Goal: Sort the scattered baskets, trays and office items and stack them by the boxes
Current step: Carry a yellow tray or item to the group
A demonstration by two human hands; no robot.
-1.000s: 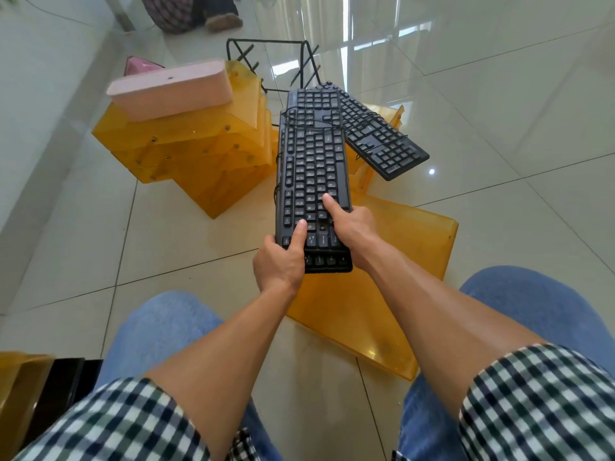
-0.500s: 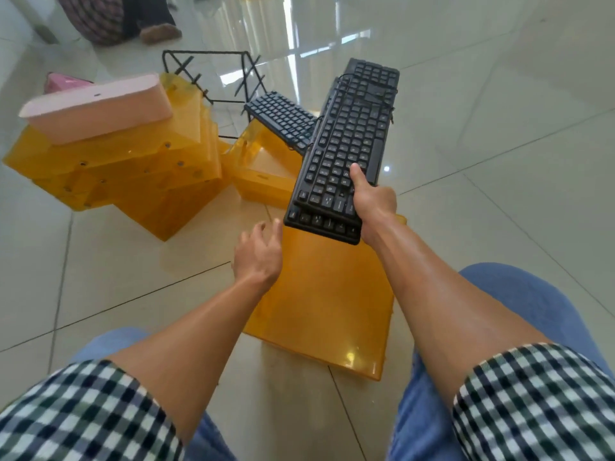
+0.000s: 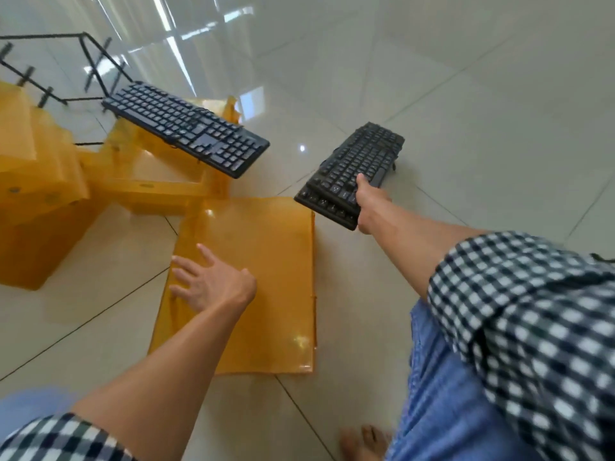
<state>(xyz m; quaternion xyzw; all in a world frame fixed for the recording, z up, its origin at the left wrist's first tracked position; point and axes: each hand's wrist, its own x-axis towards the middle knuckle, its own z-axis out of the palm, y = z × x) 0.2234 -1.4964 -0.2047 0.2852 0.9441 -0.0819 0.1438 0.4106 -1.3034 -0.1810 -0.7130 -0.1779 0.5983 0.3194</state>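
Observation:
My right hand (image 3: 367,202) grips the near end of a black keyboard (image 3: 352,168), held out to the right low over the tiled floor, its far end close to the floor. A second black keyboard (image 3: 186,128) lies across the rim of an open orange tray (image 3: 156,188). A flat orange tray (image 3: 263,281) lies upside down on the floor in front of me. My left hand (image 3: 209,281), fingers spread, hovers over or touches its left edge; which one I cannot tell.
A stack of orange trays (image 3: 36,181) stands at the left. Behind it is a black wire rack (image 3: 66,68). Glossy floor tiles stretch to the right. My bare foot (image 3: 362,444) shows at the bottom edge.
My right hand has swung the keyboard away to the right and lowered it toward the floor. My left hand has moved onto the flat tray's left side. The view has turned right.

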